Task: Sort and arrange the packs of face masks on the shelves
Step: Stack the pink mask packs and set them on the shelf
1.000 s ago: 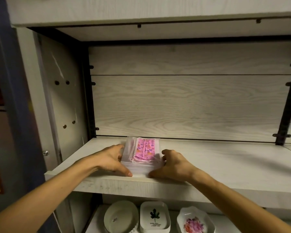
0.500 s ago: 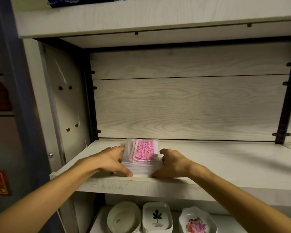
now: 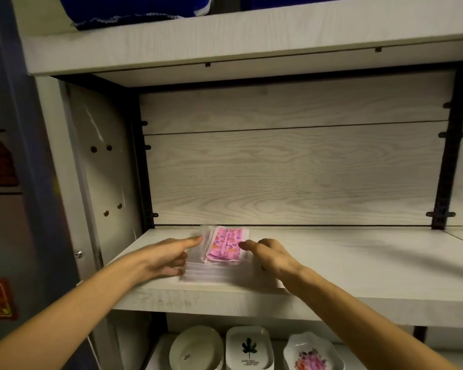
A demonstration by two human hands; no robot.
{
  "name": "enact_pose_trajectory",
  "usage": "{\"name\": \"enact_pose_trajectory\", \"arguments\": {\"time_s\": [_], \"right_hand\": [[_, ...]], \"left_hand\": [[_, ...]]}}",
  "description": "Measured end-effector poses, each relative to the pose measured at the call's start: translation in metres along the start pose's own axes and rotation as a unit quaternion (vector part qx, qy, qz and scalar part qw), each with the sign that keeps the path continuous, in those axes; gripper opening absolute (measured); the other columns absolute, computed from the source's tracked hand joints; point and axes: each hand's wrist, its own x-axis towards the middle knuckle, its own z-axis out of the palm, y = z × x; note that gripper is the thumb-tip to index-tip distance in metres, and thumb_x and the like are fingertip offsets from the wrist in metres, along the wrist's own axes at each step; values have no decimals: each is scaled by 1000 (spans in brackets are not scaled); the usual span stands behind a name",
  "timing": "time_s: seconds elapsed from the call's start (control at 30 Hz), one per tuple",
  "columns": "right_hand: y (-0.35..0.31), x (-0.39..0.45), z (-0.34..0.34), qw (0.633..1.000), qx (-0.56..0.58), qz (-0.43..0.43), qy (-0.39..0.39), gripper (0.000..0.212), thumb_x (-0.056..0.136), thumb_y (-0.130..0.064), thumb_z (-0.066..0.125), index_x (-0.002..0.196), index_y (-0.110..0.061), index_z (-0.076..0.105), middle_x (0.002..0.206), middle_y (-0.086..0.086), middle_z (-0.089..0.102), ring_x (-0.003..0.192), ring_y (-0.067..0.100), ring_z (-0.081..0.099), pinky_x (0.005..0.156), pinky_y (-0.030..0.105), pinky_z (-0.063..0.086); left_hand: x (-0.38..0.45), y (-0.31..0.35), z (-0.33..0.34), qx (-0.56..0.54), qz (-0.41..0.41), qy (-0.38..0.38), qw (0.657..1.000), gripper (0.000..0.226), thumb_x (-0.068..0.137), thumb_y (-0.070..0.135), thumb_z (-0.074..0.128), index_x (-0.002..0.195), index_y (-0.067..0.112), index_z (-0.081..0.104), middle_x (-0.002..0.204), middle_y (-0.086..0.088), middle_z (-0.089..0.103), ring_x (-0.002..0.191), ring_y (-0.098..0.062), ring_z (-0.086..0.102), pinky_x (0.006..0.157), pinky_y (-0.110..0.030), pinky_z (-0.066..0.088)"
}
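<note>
A stack of clear packs of face masks (image 3: 219, 259), the top one pink with a flower print, lies on the pale wooden shelf (image 3: 358, 265) near its left front. My left hand (image 3: 169, 256) lies flat against the stack's left side, its straight index finger touching the upper left edge. On the stack's right side is my right hand (image 3: 270, 256), fingers loosely extended, fingertips at the top pack's right edge. Neither hand is curled round the packs.
The shelf's side wall (image 3: 104, 169) stands close on the left, the back panel (image 3: 292, 169) behind. Blue cloth (image 3: 134, 9) lies on the shelf above. Three dishes (image 3: 249, 348) sit on the shelf below. The shelf board stretches to the right.
Both hands have loosened from gripping the stack's front corners and now reach further back with straighter fingers. The view has tilted upward, bringing the blue cloth above into sight.
</note>
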Motion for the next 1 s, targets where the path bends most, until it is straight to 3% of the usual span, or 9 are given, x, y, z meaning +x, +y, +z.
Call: {"name": "enact_pose_trajectory", "arguments": {"time_s": [0.17, 0.3, 0.37, 0.5, 0.6, 0.7, 0.8, 0.87, 1.0], "right_hand": [[-3, 5, 10, 999, 31, 7, 7, 49, 97, -45, 58, 125, -4, 53, 107, 8, 62, 83, 18, 60, 59, 26, 49], [-13, 6, 23, 999, 41, 13, -6, 39, 98, -37, 58, 120, -7, 50, 108, 11, 63, 90, 23, 63, 73, 37, 55], [-17, 8, 28, 999, 49, 15, -9, 35, 97, -37, 59, 116, -9, 51, 111, 12, 65, 99, 28, 65, 86, 43, 57], [-11, 3, 20, 998, 54, 13, 7, 55, 96, -45, 57, 130, -3, 51, 123, 16, 62, 100, 25, 60, 91, 41, 52], [6, -18, -11, 997, -37, -45, 52, 59, 100, -41, 54, 145, -3, 45, 145, 16, 52, 127, 29, 54, 106, 37, 42], [30, -50, -60, 970, -181, -134, 97, 58, 102, -39, 50, 150, -8, 41, 152, 11, 46, 136, 28, 47, 112, 37, 38], [60, -83, -114, 910, -362, -162, 118, 59, 104, -49, 38, 151, -14, 37, 156, 6, 40, 147, 25, 30, 117, 38, 30], [81, -107, -149, 884, -430, -146, 108, 64, 104, -54, 30, 154, -15, 30, 162, 5, 30, 153, 23, 16, 121, 39, 21], [128, -176, -217, 890, -431, -122, 78, 79, 100, -64, 26, 160, -14, 18, 167, 4, 16, 155, 21, 4, 125, 36, 9]], "left_hand": [[-2, 2, 6, -31, -27, -4, 999, 74, 89, 52, 63, 142, 5, 43, 141, -21, 54, 124, -32, 58, 109, -47, 46], [-10, 5, 5, 8, -36, 5, 999, 32, 94, 49, 55, 95, 17, 58, 103, -9, 67, 99, -22, 66, 91, -38, 55], [-12, 5, 0, 12, -39, 11, 999, 39, 92, 50, 56, 104, 13, 59, 107, -10, 67, 100, -23, 66, 94, -40, 54], [-20, 1, -3, 13, -41, 79, 996, 73, 93, 58, 54, 147, 10, 41, 148, -17, 47, 114, -27, 59, 99, -39, 49], [-33, 8, 13, 132, 47, 162, 977, 64, 99, 60, 44, 150, 23, 43, 154, -3, 43, 137, -24, 44, 112, -36, 34], [-37, 22, 45, 177, 130, 202, 955, 47, 100, 50, 49, 138, 24, 55, 145, 0, 54, 127, -18, 51, 103, -32, 38], [-49, 37, 111, 286, 189, 180, 922, 54, 100, 53, 46, 145, 23, 48, 149, 0, 50, 132, -20, 49, 108, -35, 40], [-60, 47, 168, 364, 217, 138, 895, 64, 101, 59, 38, 155, 24, 34, 162, 1, 31, 147, -20, 32, 119, -37, 28], [-80, 67, 285, 440, 266, 71, 855, 72, 101, 63, 28, 161, 26, 12, 169, 2, 5, 155, -18, 9, 122, -34, 11]]}}
